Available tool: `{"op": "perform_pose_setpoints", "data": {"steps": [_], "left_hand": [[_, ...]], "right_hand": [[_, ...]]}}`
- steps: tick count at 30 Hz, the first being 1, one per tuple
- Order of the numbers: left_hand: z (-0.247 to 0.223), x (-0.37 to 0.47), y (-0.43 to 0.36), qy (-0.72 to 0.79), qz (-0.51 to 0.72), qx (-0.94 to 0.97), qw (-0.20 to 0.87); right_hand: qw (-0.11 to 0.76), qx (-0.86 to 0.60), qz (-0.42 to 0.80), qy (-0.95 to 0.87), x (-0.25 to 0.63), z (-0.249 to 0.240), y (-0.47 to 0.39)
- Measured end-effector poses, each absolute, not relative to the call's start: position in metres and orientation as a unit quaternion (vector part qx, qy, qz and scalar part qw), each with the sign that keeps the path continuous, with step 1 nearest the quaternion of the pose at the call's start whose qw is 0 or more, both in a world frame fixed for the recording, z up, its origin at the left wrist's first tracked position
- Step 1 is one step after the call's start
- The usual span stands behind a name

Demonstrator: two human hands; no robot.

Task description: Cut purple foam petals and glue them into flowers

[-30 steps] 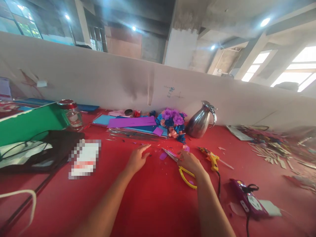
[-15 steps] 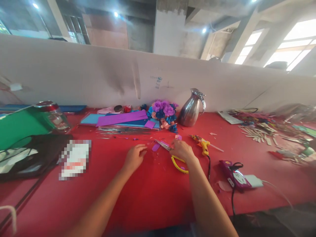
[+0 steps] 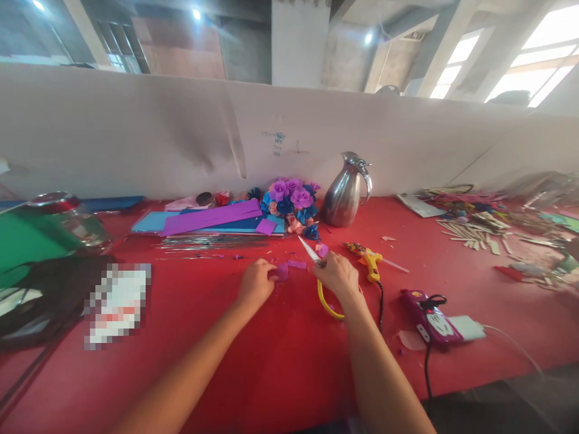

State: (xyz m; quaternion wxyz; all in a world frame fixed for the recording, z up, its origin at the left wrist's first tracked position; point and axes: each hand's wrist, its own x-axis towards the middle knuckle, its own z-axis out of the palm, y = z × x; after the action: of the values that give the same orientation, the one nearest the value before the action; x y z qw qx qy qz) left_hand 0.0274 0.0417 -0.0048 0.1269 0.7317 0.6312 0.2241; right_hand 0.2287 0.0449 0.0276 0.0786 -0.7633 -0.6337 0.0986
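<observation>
My right hand (image 3: 339,276) is closed on a pair of scissors (image 3: 309,250). Their metal blades point up and left, and a yellow handle loop shows below the palm. At the left, the thumb and fingers of my left hand (image 3: 257,283) pinch the edge of a small purple paper piece (image 3: 283,272). A narrow purple strip (image 3: 297,264) lies on the table beside it. Past the blades rests another small pinkish-purple scrap (image 3: 322,250).
Behind stand a bunch of paper flowers (image 3: 296,199) and a steel jug (image 3: 347,191). Purple and blue paper sheets (image 3: 212,218) lie back left. To the right are a yellow glue gun (image 3: 371,265), a purple power strip (image 3: 434,319) and thin wooden sticks (image 3: 474,232).
My left hand has moved right and its fingers have closed on the purple paper piece. My right hand has lifted the scissors, whose blades now point more upward.
</observation>
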Motion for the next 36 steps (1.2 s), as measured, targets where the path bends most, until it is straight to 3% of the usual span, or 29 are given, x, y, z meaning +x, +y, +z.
{"op": "perform_pose_setpoints", "data": {"steps": [4,12,22,25,28,29,31,36], "left_hand": [[0.004,0.026,0.073,0.654,0.243,0.703,0.138],[0.017,-0.008,0.165,0.760,0.253,0.595,0.069],[0.029,0.003,0.170,0.733,0.296,0.594,0.147],[0.041,0.008,0.146,0.687,0.348,0.602,0.211],[0.049,0.009,0.101,0.629,0.370,0.610,0.307],[0.051,0.009,0.083,0.579,0.394,0.593,0.396],[0.052,0.007,0.049,0.520,0.407,0.560,0.500],[0.044,0.007,-0.004,0.507,0.473,0.493,0.526]], "right_hand": [[0.063,-0.770,0.103,-0.626,0.228,0.024,0.044],[0.148,-0.736,0.053,-0.658,0.212,0.023,0.042],[0.227,-0.708,0.059,-0.666,0.206,0.022,0.040],[0.359,-0.663,0.144,-0.641,0.202,0.018,0.043],[0.495,-0.565,0.347,-0.562,0.192,0.014,0.044],[0.516,-0.522,0.422,-0.532,0.187,0.014,0.042],[0.530,-0.435,0.539,-0.489,0.177,0.015,0.036],[0.524,-0.333,0.621,-0.478,0.161,0.017,0.019]]}}
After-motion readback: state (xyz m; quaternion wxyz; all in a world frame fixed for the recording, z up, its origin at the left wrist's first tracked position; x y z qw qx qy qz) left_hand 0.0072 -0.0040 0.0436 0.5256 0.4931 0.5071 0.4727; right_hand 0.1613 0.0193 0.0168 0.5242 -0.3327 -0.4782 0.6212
